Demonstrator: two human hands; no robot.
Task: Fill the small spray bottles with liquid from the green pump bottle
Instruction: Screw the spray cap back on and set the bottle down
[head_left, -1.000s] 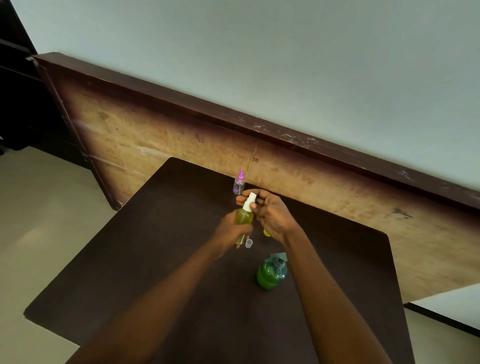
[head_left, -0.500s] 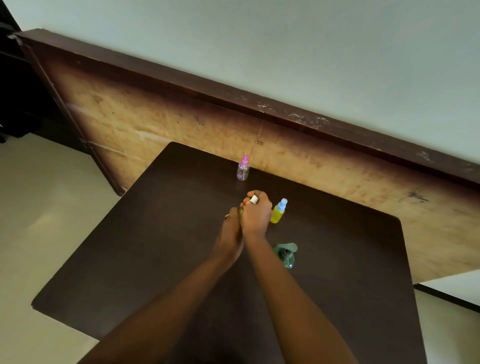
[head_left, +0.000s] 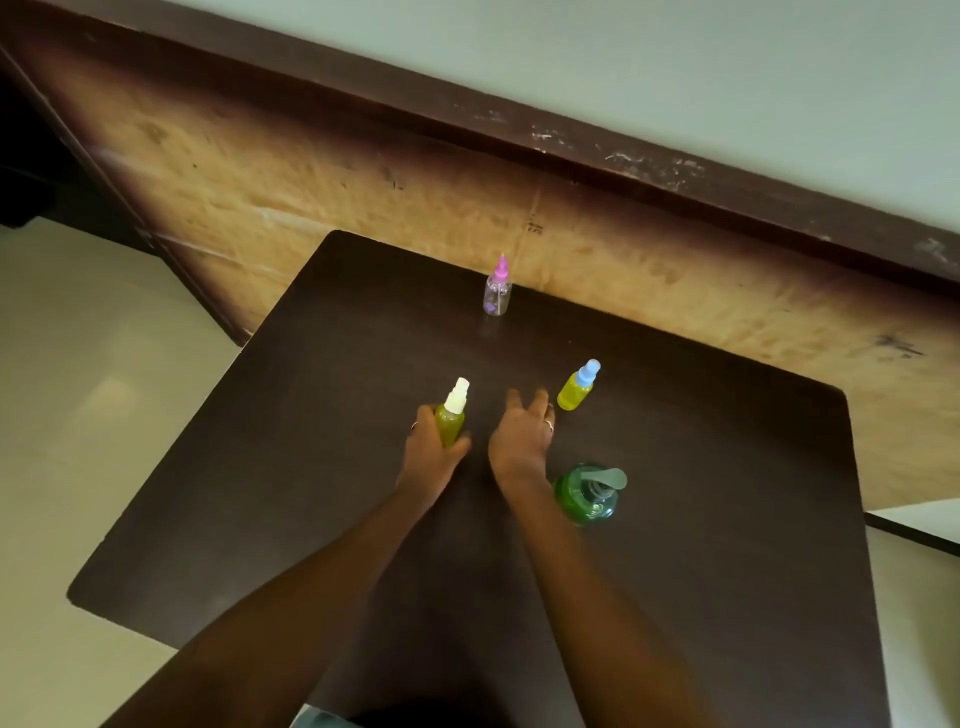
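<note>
My left hand grips a small spray bottle with a white top, full of yellow-green liquid, standing on the dark table. My right hand hovers beside it with fingers spread and holds nothing. A second small bottle with a blue top, also yellow-green, stands just right of my right fingers. A clear bottle with a pink top stands near the table's far edge. The green pump bottle stands right of my right wrist.
A wooden board with a dark frame leans behind the table against a pale wall. Light floor lies to the left of the table.
My hands were together at the white-topped bottle's cap. Now they have parted: the right hand has let go and spread its fingers, and the left holds the bottle on the table.
</note>
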